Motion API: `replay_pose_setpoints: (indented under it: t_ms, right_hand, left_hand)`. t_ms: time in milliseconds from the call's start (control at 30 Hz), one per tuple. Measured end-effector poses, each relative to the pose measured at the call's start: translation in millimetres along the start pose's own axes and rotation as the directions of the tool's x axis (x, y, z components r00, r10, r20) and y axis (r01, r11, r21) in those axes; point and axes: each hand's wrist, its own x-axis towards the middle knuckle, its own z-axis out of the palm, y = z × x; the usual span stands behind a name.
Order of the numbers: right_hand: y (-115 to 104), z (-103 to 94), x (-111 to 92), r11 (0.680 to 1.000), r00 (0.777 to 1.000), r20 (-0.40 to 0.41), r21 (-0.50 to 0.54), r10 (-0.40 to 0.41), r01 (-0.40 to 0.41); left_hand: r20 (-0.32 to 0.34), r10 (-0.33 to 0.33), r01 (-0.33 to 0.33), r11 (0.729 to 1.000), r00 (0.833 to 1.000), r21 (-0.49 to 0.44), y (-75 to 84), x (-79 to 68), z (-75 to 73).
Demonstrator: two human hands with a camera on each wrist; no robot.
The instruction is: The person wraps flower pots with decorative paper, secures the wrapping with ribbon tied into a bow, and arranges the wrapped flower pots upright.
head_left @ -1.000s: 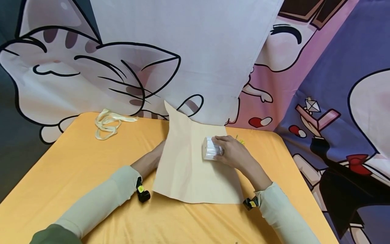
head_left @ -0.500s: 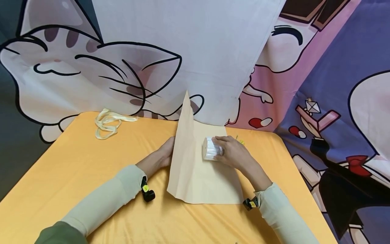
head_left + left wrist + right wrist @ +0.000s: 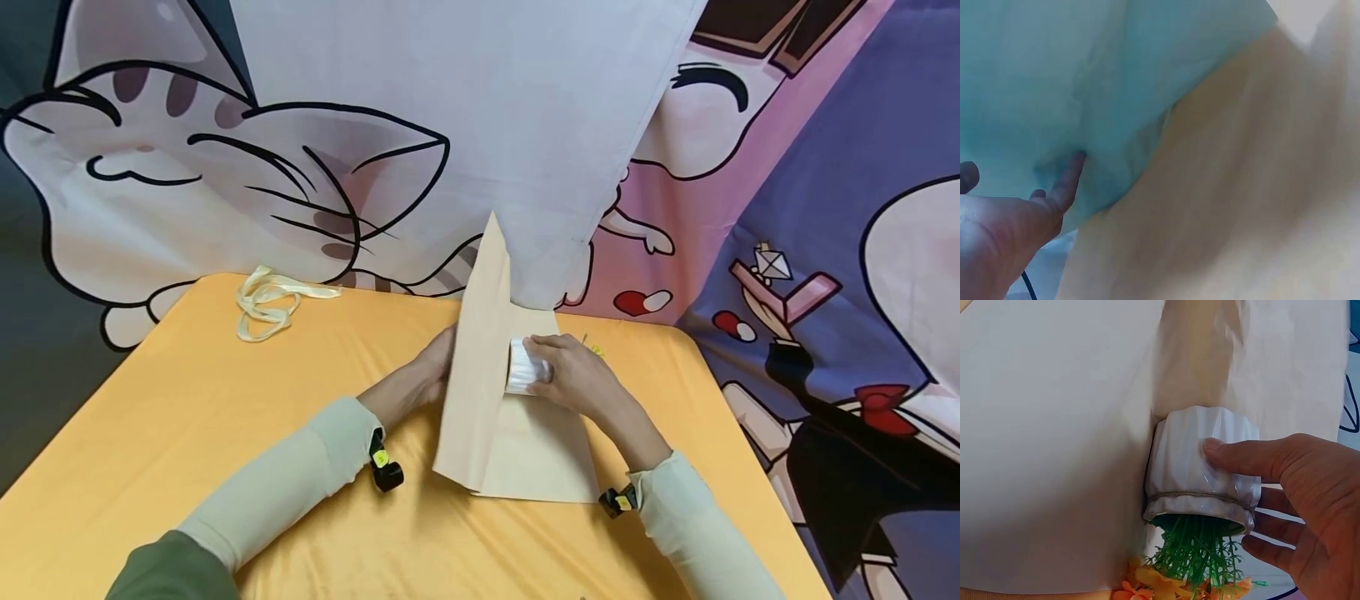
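At the centre of the head view, a white pot [image 3: 527, 367] lies on its side upon a sheet of paper [image 3: 472, 375] on the yellow surface [image 3: 330, 533]. The right hand [image 3: 581, 371] grasps it, thumb on the ribbed wall and fingers about the far side, probably because so round a shape could roll. Flowers [image 3: 1160, 587] show below its mouth, at the bottom of the right wrist view. The left hand [image 3: 432, 367] presses behind the paper's raised left part, its visible fingers extended, not clenched, seemingly propping that part up.
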Motion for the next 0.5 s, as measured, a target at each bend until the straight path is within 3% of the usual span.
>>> replay_pose_setpoints:
  t_ms: [133, 367, 500]
  right_hand:
    - [0.2, 0.3, 0.9, 1.000, 1.000, 0.003, 0.008, 0.018, -0.019]
    - [2.5, 1.1, 1.0, 0.999, 1.000, -0.004, 0.029, 0.020, -0.020]
    - [5.0, 3.0, 0.5, 0.999, 0.998, -0.044, 0.031, -0.037, 0.039]
  left_hand:
    - [0.014, 0.071, -0.070, 0.996, 0.997, -0.058, 5.2, 2.0, 14.1]
    - [-0.011, 0.119, -0.117, 0.988, 0.993, 0.099, 3.2, 9.5, 25.3]
    - [-0.036, 0.153, -0.145, 0.977, 0.988, 0.159, 1.8, 10.5, 30.7]
